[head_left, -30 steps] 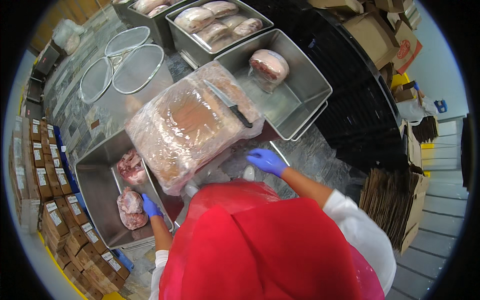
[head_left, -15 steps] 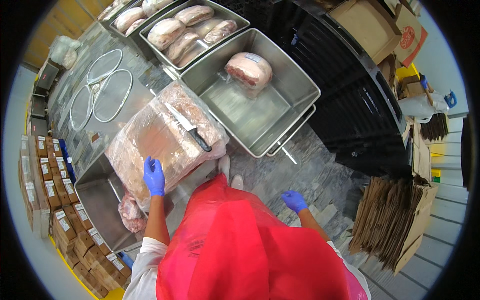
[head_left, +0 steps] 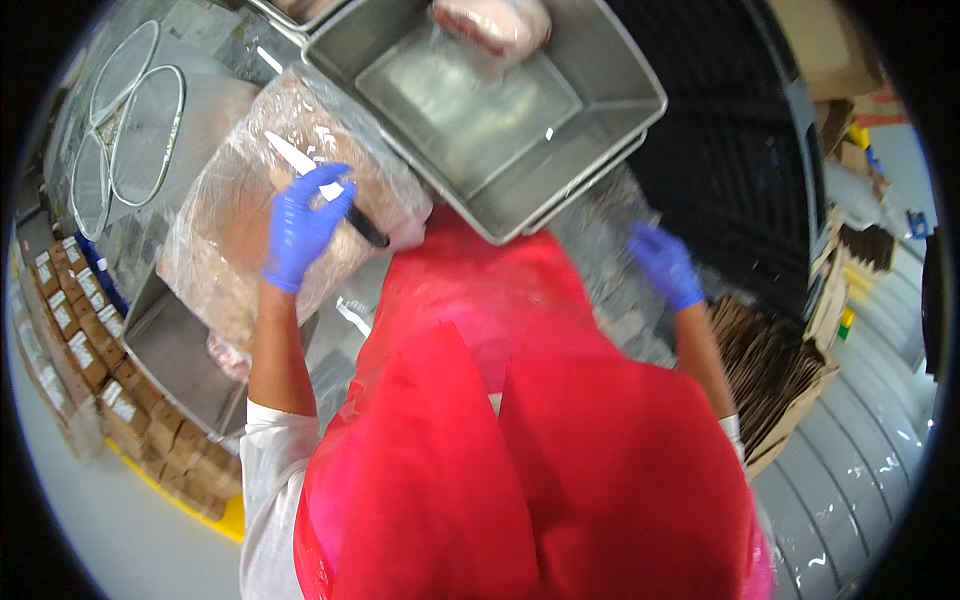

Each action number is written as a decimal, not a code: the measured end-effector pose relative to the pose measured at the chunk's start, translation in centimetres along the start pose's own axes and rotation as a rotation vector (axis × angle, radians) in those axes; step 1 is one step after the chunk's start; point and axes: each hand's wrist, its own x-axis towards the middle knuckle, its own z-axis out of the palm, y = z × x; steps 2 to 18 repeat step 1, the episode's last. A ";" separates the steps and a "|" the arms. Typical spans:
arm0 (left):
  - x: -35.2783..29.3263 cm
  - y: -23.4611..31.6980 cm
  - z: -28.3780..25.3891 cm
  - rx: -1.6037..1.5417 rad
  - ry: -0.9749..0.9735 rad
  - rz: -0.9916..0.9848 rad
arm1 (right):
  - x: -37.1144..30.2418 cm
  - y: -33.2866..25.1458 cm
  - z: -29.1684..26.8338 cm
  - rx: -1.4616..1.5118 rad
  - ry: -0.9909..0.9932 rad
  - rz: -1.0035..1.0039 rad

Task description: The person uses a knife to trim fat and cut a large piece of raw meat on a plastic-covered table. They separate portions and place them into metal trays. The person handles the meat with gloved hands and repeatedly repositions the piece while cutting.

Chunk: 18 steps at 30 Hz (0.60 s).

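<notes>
My left hand, in a blue glove, is over a knife with a pale blade and black handle. Its fingers are apart, and part of the blade shows between thumb and fingers; contact is unclear. Beneath the knife, a large block of meat is wrapped in clear plastic film. It rests across a metal tub, where another piece of meat shows at the block's lower edge. My right hand, also gloved in blue, hangs out to the right, fingers stretched and holding nothing.
Ahead, a deep metal tub contains one wrapped piece of meat. Round wire hoops stand at far left, above stacked cartons. Folded cardboard and a dark ribbed surface are at right.
My left hand has moved up and right across the wrapped meat to the knife. My right hand has swung outward, up and right. The whole view has shifted, bringing me nearer the deep tub.
</notes>
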 end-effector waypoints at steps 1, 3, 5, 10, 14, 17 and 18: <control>0.5 0.0 -1.7 0.004 0.017 -0.120 | -1.4 1.0 1.8 0.037 -0.015 0.045; 0.5 0.0 -1.7 0.004 0.017 -0.120 | -1.4 1.0 1.8 0.037 -0.015 0.045; 0.5 0.0 -1.7 0.004 0.017 -0.120 | -1.4 1.0 1.8 0.037 -0.015 0.045; 0.5 0.0 -1.7 0.004 0.017 -0.120 | -1.4 1.0 1.8 0.037 -0.015 0.045; 0.5 0.0 -1.7 0.004 0.017 -0.120 | -1.4 1.0 1.8 0.037 -0.015 0.045; 0.5 0.0 -1.7 0.004 0.017 -0.120 | -1.4 1.0 1.8 0.037 -0.015 0.045; 0.5 0.0 -1.7 0.004 0.017 -0.120 | -1.4 1.0 1.8 0.037 -0.015 0.045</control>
